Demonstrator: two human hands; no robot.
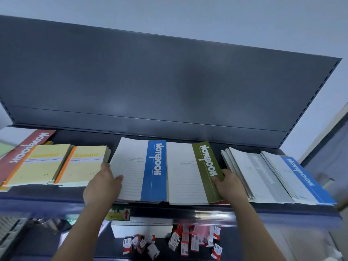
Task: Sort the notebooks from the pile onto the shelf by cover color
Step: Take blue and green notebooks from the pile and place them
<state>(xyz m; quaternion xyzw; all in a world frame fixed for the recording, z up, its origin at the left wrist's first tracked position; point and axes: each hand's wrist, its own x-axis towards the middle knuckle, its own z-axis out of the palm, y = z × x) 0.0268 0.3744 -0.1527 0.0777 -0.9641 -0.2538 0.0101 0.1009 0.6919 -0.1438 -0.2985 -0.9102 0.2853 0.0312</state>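
The shelf (pixel 56 196) carried a full row of notebooks. Out at nine o'clock a red-banded notebook (pixel 28 146) lay tilted, its near part under two yellow notebooks (pixel 45 162) set side by side. In the middle, a blue-banded notebook (pixel 153 172) topped a stack. Touching it on the three o'clock side lay the green-banded notebook (pixel 206 170), also on a stack. Further toward three o'clock sat a fanned pile under a grey-banded cover (pixel 263 176), with another blue cover (pixel 301 178) overlapping it at the far end.

The left hand (pixel 102 185), reaching in from seven o'clock, gripped the blue-banded notebook at its nine o'clock edge, thumb flat on the white part of the cover. The right hand (pixel 228 187), in from five o'clock, pinched the green-banded notebook at its three o'clock edge, thumb pressed on the green band.

Down at six o'clock, the lower level held a white box (pixel 141 228) and a scatter of small red-and-white boxes (pixel 188 242).

The fingers of both hands went round the edges and out of sight. The depth of each stack could not be counted. The small print on the white covers was too blurred to read. The red-banded notebook was cut off by the frame at nine o'clock, and the tag with a red arrow (pixel 126 213) sat partly behind the left wrist. The clutter at eight o'clock was a blur.
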